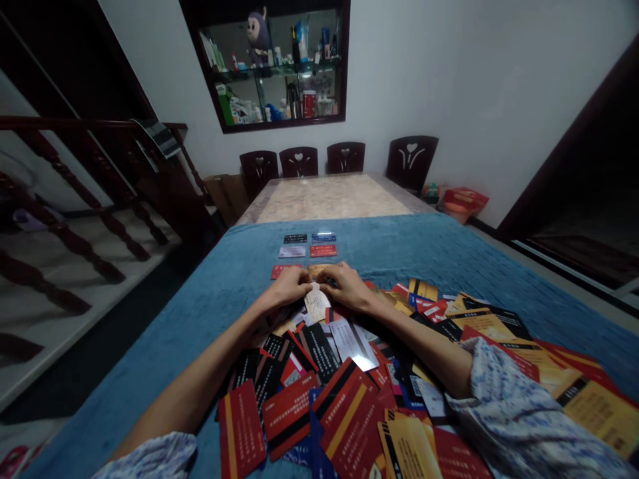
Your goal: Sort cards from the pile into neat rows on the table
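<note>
My left hand (291, 285) and my right hand (345, 286) meet over the table, fingers pinched on the upper edge of a pale card (317, 303) with faint print. Just beyond the fingers, a red card (279, 271) and a gold card (315, 269) lie side by side, partly covered by the hands. Farther off are a white card (292, 251) beside a red one, and a black card (295, 238) beside a blue card (323, 237). Beneath both forearms spreads a heap of mixed cards (294, 416), red, black, gold, white and blue, many overlapping.
A blue cloth (210, 299) covers the near part of the long table; its far part is a bare beige top (339, 196). Dark chairs (412, 159) stand around the far end. Wooden railings (74, 246) run at left, and a red bag (464, 199) sits on the right.
</note>
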Demonstrator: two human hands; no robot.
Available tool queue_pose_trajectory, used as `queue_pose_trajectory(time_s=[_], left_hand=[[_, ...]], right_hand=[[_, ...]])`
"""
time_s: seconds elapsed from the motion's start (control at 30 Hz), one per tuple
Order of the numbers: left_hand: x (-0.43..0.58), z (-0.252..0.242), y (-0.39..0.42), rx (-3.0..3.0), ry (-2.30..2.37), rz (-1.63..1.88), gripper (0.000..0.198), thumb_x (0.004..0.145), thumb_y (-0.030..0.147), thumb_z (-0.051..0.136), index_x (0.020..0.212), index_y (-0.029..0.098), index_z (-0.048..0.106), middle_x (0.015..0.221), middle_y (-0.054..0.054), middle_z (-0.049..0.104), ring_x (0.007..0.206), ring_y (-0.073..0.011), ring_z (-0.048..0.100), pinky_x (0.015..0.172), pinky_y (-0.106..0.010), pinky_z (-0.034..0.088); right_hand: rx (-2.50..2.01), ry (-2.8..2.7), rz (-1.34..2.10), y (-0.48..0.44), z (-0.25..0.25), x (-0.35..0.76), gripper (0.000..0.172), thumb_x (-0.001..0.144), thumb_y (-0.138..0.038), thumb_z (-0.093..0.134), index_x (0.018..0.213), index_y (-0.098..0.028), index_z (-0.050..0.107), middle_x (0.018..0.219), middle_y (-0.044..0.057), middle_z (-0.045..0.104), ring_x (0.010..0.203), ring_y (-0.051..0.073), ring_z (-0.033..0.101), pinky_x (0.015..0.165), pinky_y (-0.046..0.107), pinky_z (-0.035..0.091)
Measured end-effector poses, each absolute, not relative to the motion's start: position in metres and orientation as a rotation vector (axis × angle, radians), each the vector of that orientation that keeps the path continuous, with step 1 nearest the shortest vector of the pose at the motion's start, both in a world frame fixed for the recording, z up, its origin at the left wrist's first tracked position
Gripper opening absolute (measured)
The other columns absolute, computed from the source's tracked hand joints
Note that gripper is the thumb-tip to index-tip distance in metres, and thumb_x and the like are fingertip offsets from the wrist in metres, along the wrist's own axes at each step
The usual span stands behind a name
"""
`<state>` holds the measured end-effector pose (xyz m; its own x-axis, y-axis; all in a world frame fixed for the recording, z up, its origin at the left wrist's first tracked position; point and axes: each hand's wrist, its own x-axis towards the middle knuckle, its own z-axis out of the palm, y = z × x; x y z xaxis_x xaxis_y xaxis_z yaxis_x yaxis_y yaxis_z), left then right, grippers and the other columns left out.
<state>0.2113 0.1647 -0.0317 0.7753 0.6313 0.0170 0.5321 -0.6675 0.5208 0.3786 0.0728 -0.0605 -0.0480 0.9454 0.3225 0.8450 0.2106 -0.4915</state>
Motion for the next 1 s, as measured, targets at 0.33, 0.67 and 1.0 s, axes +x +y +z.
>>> queue_pose_trajectory(time_s=[0.33,0.67,1.0], left_hand=[[0.21,-0.032,0.167,2.36,1.098,0.428,0.008,0.069,0.018,0.055,0.066,0.014,0.062,0.06,0.002,0.058,0.061,-0.0127,0.051,0.056,-0.022,0.034],[0.21,-0.028,0.166,2.354,1.179,0.463,0.024,0.068,0.007,0.05,0.079,0.013,0.07,0.064,-0.001,0.064,0.065,-0.014,0.058,0.061,-0.022,0.042],[0.204,-0.019,0.165,2.403,1.0,0.243,0.029,0.068,0.025,0.053,0.082,0.012,0.076,0.07,-0.003,0.067,0.069,-0.016,0.058,0.062,-0.023,0.04]], right_hand=[[-1.824,-2.037,0.154,0.06,-0.042,0.366,0.029,0.087,-0.04,0.063,0.108,-0.021,0.066,0.114,0.009,0.071,0.104,0.028,0.051,0.079,0.035,0.031],[-1.914,-2.183,0.09,0.057,-0.036,0.359,0.054,0.081,-0.063,0.062,0.113,-0.019,0.066,0.115,0.015,0.069,0.109,0.034,0.049,0.084,0.041,0.034],[-1.891,-2.233,0.109,0.055,-0.031,0.361,0.031,0.086,-0.038,0.055,0.103,-0.02,0.074,0.105,0.012,0.072,0.107,0.031,0.05,0.083,0.04,0.034]])
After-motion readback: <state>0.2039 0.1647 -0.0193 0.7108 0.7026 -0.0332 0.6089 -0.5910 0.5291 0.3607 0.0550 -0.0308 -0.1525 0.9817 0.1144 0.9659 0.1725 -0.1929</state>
